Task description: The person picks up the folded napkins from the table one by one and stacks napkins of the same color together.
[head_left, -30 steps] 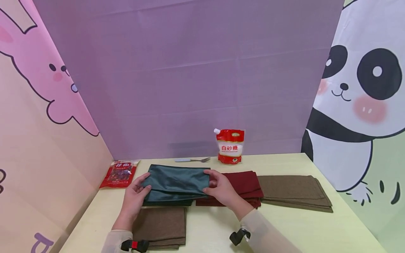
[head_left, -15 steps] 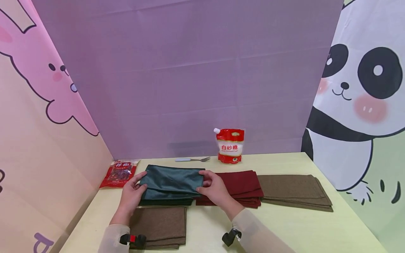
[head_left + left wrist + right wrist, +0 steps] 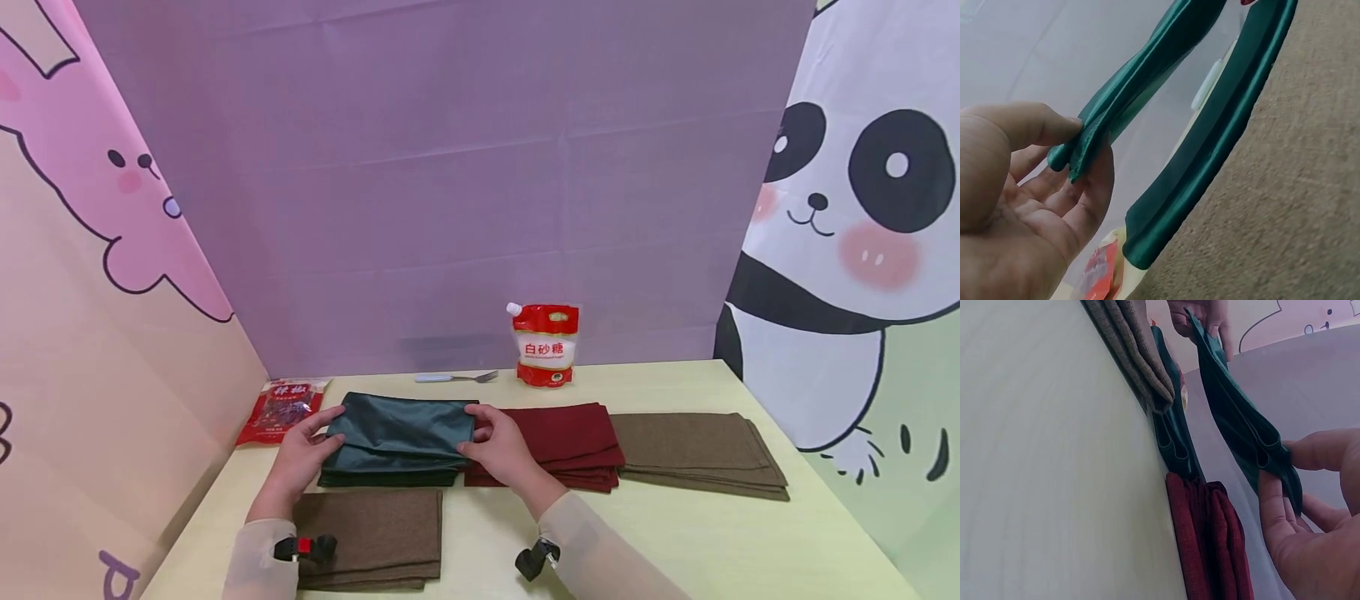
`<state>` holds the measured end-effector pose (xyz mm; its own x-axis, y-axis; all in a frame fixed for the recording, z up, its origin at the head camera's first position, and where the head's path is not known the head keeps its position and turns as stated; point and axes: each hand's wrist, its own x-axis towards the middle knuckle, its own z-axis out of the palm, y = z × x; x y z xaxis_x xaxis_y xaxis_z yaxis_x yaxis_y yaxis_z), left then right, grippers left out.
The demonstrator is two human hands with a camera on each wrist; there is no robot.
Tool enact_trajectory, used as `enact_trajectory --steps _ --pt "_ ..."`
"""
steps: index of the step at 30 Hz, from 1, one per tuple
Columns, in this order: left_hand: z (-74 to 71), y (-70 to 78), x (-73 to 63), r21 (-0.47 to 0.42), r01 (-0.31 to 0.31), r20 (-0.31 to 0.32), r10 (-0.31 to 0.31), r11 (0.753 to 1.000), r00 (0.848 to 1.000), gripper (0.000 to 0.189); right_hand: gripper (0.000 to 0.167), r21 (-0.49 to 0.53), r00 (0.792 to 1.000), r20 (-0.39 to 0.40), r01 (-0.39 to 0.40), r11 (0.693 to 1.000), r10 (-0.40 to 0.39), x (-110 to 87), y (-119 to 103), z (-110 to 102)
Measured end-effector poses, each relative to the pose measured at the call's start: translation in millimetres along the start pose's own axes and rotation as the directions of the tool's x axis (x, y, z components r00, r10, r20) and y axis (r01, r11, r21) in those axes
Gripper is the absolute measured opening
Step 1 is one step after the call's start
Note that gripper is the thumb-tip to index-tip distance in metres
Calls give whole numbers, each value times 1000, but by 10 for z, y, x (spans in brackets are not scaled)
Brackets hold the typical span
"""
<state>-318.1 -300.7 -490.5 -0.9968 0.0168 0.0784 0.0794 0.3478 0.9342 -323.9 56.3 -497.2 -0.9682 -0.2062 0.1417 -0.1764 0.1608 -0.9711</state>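
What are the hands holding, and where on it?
A folded green cloth: the left hand pinches its left end, the right hand its right end.

- One left hand and one right hand, both mine: two
- One held green satin cloth, one lying green satin pile: two
- One dark-red cloth pile; I cannot count its layers
- One front brown cloth pile, one right-side brown cloth pile: two
- One fork
- One sugar pouch
- One chili packet
- One left wrist device, one right wrist device: two
- One table
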Motion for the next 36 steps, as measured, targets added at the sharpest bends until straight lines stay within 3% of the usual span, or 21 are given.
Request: enact_trajectory --steps 10,26,36 --pt "-69 -78 -21 10 26 2 -26 1000 1000 55 65 -9 999 41 19 1000 -18 -3 -3 80" --pt "-77 -138 16 30 16 -48 -14 999 999 51 62 -128 1000 -12 5 992 -7 42 74 200" --pt "-75 -168 25 38 53 -60 -51 998 997 50 57 -157 1000 -29 -17 987 13 34 116 228"
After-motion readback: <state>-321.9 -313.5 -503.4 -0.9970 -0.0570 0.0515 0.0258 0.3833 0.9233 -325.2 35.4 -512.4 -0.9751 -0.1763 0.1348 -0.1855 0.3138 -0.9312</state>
